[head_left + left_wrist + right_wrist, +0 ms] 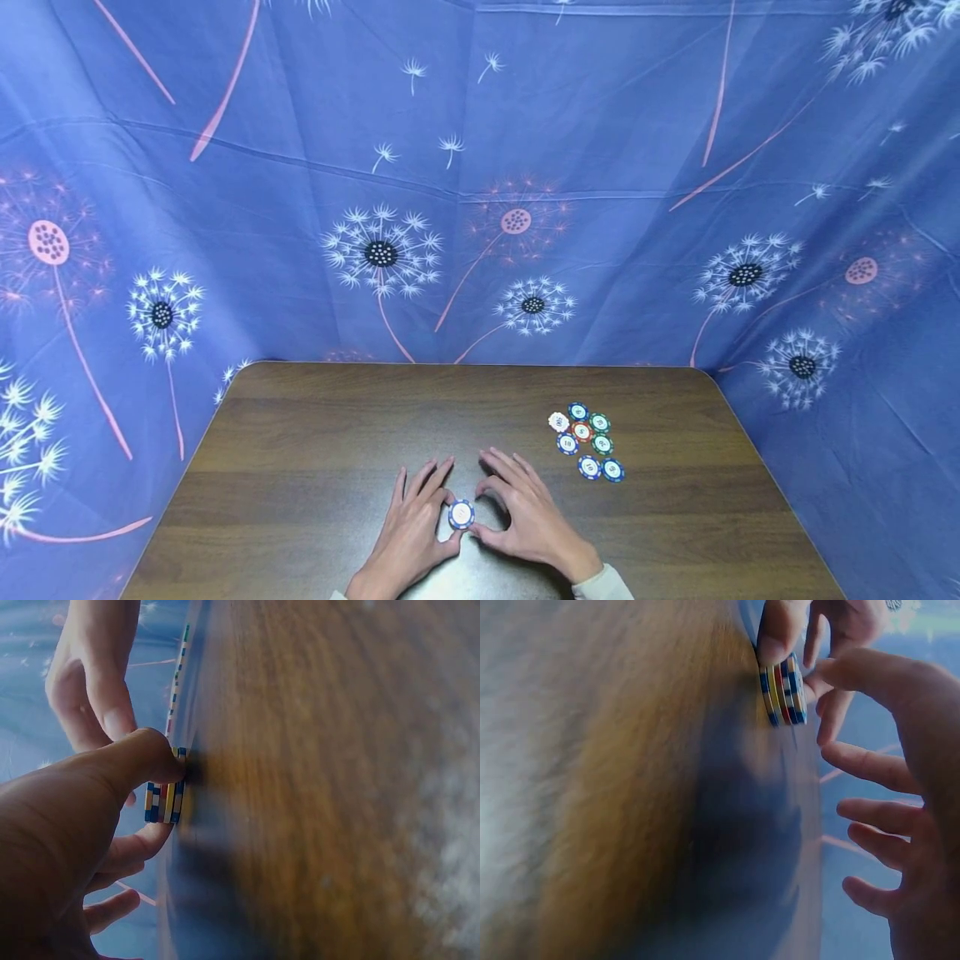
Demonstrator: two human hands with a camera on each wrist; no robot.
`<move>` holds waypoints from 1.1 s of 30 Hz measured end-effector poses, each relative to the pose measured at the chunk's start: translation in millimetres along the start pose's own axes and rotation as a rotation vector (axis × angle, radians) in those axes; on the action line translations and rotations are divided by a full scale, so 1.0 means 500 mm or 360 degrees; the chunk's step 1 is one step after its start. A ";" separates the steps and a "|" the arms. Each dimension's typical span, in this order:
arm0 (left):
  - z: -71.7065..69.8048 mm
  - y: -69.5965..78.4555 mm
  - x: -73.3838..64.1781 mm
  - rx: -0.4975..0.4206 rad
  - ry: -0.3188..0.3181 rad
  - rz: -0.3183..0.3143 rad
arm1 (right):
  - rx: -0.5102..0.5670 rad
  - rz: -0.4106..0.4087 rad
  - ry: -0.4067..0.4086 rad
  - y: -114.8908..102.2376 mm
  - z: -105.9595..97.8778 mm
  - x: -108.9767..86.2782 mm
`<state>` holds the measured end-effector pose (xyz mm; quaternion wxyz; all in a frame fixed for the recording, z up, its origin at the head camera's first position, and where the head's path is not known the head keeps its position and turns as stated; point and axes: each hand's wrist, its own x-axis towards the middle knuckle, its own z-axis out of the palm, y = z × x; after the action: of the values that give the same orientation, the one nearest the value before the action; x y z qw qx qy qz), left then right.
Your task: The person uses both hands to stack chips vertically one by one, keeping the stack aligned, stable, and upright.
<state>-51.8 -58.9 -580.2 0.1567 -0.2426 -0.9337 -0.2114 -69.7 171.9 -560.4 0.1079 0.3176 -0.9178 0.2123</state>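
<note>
A short stack of poker chips [462, 514] stands on the table near its front edge, with a blue-and-white chip on top. Blue, red and yellow edges show in the stack [784, 694] in the right wrist view. My left hand [412, 525] pinches the stack between thumb and index finger, its other fingers spread forward. Just to the right, my right hand [528, 512] has its thumb tip close at the stack's edge. Its index finger is bent and apart from the chips, the rest loosely extended.
Several loose poker chips lie flat in a cluster right of my hands, among them a red chip [581, 431], a white chip [558, 422], a green chip [602, 443] and a blue chip [588, 467]. The wooden table [315, 450] is bordered by a blue dandelion-print curtain [600, 125].
</note>
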 end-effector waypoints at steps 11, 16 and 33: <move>0.002 0.001 0.000 -0.0017 0.0039 -0.0006 | -0.0069 0.0165 0.0361 0.055 -0.027 -0.102; 0.005 0.001 -0.002 -0.0029 0.0022 -0.0014 | -0.0146 0.0228 0.0480 0.095 -0.045 -0.146; 0.004 0.001 -0.001 -0.0027 0.0015 -0.0017 | -0.0260 0.0598 0.0452 0.250 -0.122 -0.207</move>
<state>-51.5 -57.8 -582.0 0.1579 -0.2380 -0.9324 -0.2213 -64.4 344.0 -580.9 0.2199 0.0985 -0.9505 0.1963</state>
